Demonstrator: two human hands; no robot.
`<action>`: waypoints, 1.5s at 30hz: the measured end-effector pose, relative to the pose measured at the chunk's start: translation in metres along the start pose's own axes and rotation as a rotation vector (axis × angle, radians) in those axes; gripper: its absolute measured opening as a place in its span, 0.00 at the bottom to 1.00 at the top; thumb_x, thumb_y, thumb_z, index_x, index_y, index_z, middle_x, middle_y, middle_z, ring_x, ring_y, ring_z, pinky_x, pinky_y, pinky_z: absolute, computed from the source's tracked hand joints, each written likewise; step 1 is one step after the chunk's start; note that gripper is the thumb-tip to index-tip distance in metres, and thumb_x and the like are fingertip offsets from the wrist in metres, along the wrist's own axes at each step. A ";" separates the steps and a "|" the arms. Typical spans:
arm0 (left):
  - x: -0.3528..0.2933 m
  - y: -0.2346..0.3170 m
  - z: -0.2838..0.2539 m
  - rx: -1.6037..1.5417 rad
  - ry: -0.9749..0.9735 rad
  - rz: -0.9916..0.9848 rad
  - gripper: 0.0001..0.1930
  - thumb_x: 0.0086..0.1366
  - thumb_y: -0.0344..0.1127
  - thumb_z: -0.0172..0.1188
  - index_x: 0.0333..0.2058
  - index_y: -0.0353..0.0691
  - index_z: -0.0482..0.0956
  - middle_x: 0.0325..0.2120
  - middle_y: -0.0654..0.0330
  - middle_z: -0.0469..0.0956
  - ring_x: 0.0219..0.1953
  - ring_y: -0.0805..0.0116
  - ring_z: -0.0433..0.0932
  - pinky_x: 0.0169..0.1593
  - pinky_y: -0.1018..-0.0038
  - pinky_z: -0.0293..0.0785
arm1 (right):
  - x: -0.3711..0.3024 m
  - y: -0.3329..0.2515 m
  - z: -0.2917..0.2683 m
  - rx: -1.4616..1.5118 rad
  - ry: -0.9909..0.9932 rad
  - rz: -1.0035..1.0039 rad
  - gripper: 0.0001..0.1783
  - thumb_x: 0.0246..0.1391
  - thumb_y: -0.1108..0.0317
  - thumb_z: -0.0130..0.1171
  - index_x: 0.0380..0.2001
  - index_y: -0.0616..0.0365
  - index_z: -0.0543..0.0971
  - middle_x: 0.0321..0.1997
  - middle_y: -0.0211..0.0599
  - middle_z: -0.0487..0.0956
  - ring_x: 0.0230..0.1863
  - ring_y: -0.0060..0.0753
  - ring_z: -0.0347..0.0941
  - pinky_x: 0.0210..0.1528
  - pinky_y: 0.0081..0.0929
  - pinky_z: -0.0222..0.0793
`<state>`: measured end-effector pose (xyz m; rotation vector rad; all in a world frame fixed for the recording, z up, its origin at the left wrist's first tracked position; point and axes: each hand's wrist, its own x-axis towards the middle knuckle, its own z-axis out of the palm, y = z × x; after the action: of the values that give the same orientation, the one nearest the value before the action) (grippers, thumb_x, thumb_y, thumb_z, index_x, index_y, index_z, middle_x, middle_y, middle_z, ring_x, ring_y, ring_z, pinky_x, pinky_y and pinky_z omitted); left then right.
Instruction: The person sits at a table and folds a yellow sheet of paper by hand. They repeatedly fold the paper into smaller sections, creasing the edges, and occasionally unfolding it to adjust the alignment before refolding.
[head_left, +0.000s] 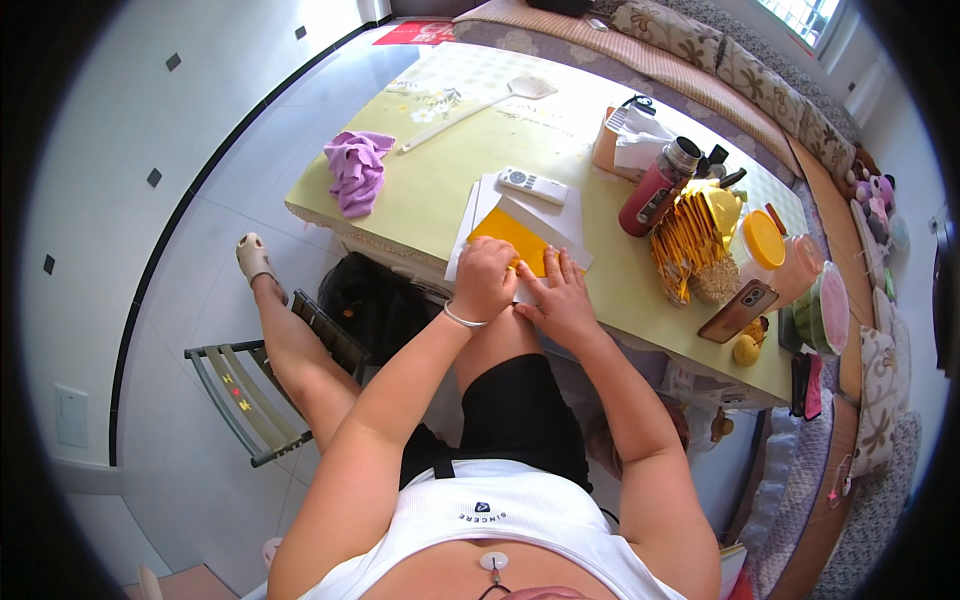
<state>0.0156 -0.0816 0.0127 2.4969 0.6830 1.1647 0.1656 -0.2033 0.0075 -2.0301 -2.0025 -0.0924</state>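
A sheet of orange paper [507, 232] lies on white sheets [570, 215] at the table's near edge. My left hand [483, 277] is closed, its fingers curled on the lower edge of the orange paper; the fingertips are partly hidden. My right hand [560, 303] rests beside it with fingers stretched and spread, their tips at the right end of the orange paper. A white remote control [533, 185] lies on the white sheets just beyond.
A crumpled purple cloth [357, 172] and a fly swatter [480, 112] lie on the table [430, 185]. At right stand a red thermos [656, 190], a bundle of folded gold paper [695, 235], a yellow-lidded jar [763, 242] and a leaning phone [737, 311]. A folding stool [250, 400] stands left.
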 end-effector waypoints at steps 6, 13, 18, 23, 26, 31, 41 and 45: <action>-0.007 -0.005 0.010 0.354 -0.028 -0.113 0.21 0.58 0.40 0.63 0.49 0.36 0.82 0.57 0.46 0.76 0.65 0.44 0.67 0.69 0.47 0.56 | -0.005 0.005 -0.009 0.028 -0.030 -0.098 0.36 0.58 0.39 0.58 0.69 0.27 0.67 0.76 0.60 0.56 0.77 0.69 0.44 0.76 0.57 0.39; -0.010 -0.009 0.007 0.341 -0.073 -0.164 0.26 0.59 0.48 0.65 0.52 0.37 0.81 0.58 0.45 0.74 0.62 0.45 0.68 0.64 0.48 0.60 | -0.004 0.009 -0.007 0.145 0.053 -0.104 0.29 0.58 0.45 0.61 0.63 0.30 0.74 0.73 0.57 0.62 0.76 0.65 0.50 0.76 0.57 0.43; -0.023 0.013 -0.019 0.425 -0.153 -0.094 0.26 0.58 0.50 0.66 0.50 0.38 0.82 0.54 0.47 0.76 0.56 0.49 0.72 0.59 0.53 0.64 | 0.002 0.040 -0.006 0.250 0.161 -0.143 0.16 0.59 0.58 0.63 0.51 0.38 0.84 0.65 0.48 0.74 0.70 0.58 0.64 0.72 0.55 0.54; -0.020 0.022 -0.045 0.256 -0.256 -0.106 0.24 0.54 0.44 0.70 0.47 0.37 0.83 0.52 0.49 0.78 0.54 0.52 0.75 0.59 0.57 0.67 | 0.010 0.025 -0.008 0.443 0.199 -0.120 0.11 0.55 0.66 0.64 0.39 0.57 0.83 0.54 0.47 0.80 0.63 0.58 0.70 0.66 0.54 0.64; -0.014 0.009 -0.048 0.236 -0.163 0.010 0.24 0.54 0.41 0.70 0.47 0.35 0.82 0.53 0.48 0.78 0.56 0.52 0.75 0.63 0.57 0.67 | 0.015 0.003 -0.010 0.387 0.196 -0.146 0.10 0.53 0.67 0.64 0.36 0.60 0.80 0.52 0.48 0.79 0.62 0.59 0.71 0.65 0.56 0.65; -0.018 -0.007 -0.057 0.038 -0.339 -0.017 0.25 0.55 0.39 0.69 0.50 0.33 0.81 0.57 0.45 0.76 0.62 0.50 0.72 0.66 0.60 0.66 | 0.013 -0.002 -0.005 0.293 0.211 -0.201 0.10 0.51 0.68 0.64 0.35 0.59 0.77 0.54 0.50 0.78 0.63 0.59 0.70 0.66 0.55 0.64; -0.038 -0.022 -0.072 0.271 -0.274 0.163 0.20 0.56 0.29 0.63 0.49 0.41 0.83 0.60 0.49 0.74 0.65 0.51 0.70 0.68 0.57 0.63 | 0.019 -0.009 -0.027 0.351 0.084 -0.166 0.12 0.44 0.70 0.66 0.35 0.58 0.78 0.46 0.43 0.79 0.56 0.51 0.73 0.63 0.45 0.67; -0.039 -0.025 -0.066 0.099 -0.179 0.183 0.11 0.58 0.28 0.63 0.41 0.40 0.86 0.55 0.50 0.79 0.61 0.51 0.74 0.67 0.55 0.65 | 0.018 -0.007 -0.020 0.339 0.175 -0.209 0.12 0.43 0.70 0.66 0.34 0.57 0.79 0.42 0.41 0.79 0.53 0.50 0.74 0.60 0.44 0.69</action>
<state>-0.0650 -0.0772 0.0184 2.7538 0.4837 0.9691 0.1626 -0.1906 0.0318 -1.5499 -1.9604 0.0249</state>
